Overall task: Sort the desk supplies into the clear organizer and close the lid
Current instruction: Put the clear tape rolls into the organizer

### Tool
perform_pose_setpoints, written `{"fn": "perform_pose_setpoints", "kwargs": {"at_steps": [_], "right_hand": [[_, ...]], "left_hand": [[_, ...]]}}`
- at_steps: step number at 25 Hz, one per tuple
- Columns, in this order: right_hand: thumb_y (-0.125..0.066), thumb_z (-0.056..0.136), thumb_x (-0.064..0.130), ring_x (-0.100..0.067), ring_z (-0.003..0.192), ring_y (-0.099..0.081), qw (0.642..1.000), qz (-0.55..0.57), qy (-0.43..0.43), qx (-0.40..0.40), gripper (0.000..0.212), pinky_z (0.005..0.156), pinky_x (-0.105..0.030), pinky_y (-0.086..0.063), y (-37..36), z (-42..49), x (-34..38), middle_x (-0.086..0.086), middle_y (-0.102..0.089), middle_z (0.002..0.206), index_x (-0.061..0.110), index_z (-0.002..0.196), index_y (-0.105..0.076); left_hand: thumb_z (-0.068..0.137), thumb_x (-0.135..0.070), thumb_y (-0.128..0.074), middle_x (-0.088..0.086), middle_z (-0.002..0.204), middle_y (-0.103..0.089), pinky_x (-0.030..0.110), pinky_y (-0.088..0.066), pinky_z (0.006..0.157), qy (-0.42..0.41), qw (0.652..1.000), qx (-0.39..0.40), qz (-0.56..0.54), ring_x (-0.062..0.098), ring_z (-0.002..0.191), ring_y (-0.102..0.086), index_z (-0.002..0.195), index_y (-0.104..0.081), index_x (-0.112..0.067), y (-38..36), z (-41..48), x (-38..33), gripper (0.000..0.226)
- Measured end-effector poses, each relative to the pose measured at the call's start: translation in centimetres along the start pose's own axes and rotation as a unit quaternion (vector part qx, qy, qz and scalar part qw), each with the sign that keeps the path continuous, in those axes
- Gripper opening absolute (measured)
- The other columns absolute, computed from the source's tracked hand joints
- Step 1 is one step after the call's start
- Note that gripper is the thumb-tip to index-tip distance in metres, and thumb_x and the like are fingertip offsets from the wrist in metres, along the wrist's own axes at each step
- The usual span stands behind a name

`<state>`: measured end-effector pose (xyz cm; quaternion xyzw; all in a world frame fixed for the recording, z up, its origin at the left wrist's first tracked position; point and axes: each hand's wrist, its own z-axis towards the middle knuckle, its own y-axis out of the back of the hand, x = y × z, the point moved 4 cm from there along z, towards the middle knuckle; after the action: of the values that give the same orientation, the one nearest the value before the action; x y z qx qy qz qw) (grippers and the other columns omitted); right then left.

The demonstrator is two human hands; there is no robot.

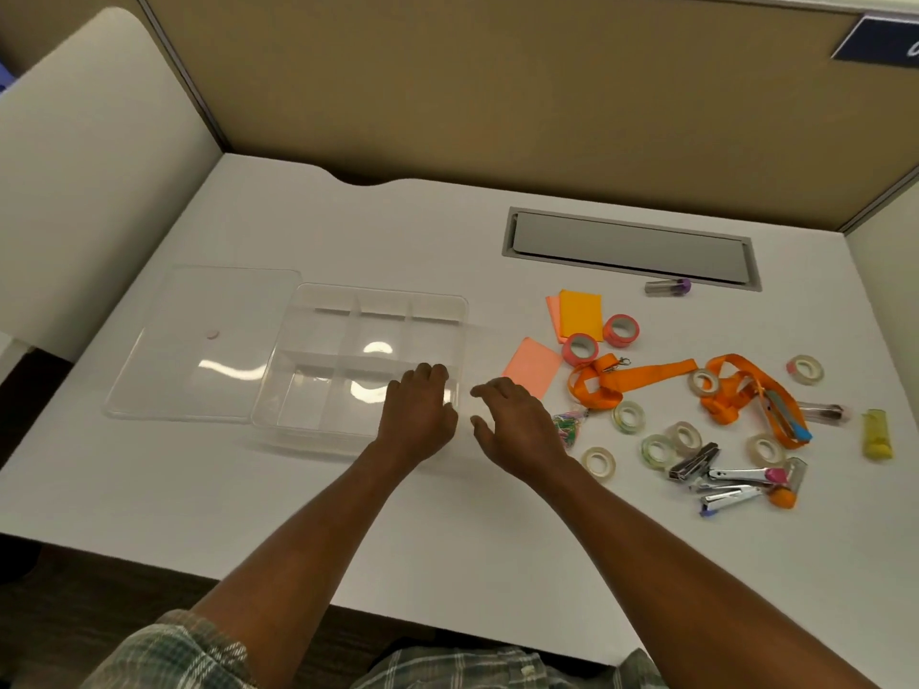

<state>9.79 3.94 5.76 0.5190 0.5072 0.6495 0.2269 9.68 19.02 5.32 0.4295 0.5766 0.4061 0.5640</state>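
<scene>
White cubicle desk (248, 489), empty clear organizer (462, 310) at centre-left with its lid (199, 340) off beside it, both hands (417, 415) open holding nothing, supplies piled lower right, so those tape rolls (629, 416) could easily roll away or the lanyards (631, 377) snag the staplers (731, 494).

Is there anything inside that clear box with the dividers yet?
The visible compartments of the clear organizer look empty. The left hand covers part of the near-right compartment, so that spot cannot be checked.
</scene>
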Motion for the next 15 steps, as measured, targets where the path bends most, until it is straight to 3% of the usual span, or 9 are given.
{"fn": "perform_pose_setpoints", "kwargs": {"at_steps": [5, 10, 15], "right_hand": [[-0.061, 0.093, 0.028, -0.025, 0.118, -0.059, 0.998, 0.006, -0.044, -0.034, 0.040, 0.092, -0.037, -0.049, 2.8, -3.1, -4.7, -0.006, -0.061, 0.132, 0.014, 0.130, -0.060], [-0.062, 0.091, 0.028, -0.030, 0.115, -0.059, 0.992, -0.031, -0.112, -0.046, 0.042, 0.090, -0.041, -0.050, 4.7, -6.7, -11.3, -0.010, -0.062, 0.129, 0.012, 0.129, -0.060], [-0.061, 0.092, 0.028, -0.031, 0.137, -0.044, 0.979, -0.090, -0.182, 0.023, 0.056, 0.111, -0.043, -0.037, 5.3, -9.4, -18.9, -0.013, -0.045, 0.150, 0.013, 0.144, -0.045]], "left_hand": [[0.085, -0.029, -0.063, 0.009, 0.114, -0.060, 0.038, -0.044, 0.082, -0.072, 0.997, -0.032, -0.018, 0.027, 0.100, -0.057, 0.120, -0.057, -0.010, -0.9, 0.6, -6.7, 0.041], [0.086, -0.034, -0.061, 0.008, 0.116, -0.060, 0.038, -0.045, 0.078, -0.152, 0.987, 0.014, -0.041, 0.027, 0.100, -0.057, 0.120, -0.058, -0.013, -4.3, -0.1, -14.2, 0.040], [0.087, -0.040, -0.061, 0.011, 0.130, -0.054, 0.040, -0.046, 0.091, -0.210, 0.970, 0.118, 0.027, 0.030, 0.113, -0.055, 0.128, -0.051, -0.016, -9.7, -2.1, -19.8, 0.048]]}}
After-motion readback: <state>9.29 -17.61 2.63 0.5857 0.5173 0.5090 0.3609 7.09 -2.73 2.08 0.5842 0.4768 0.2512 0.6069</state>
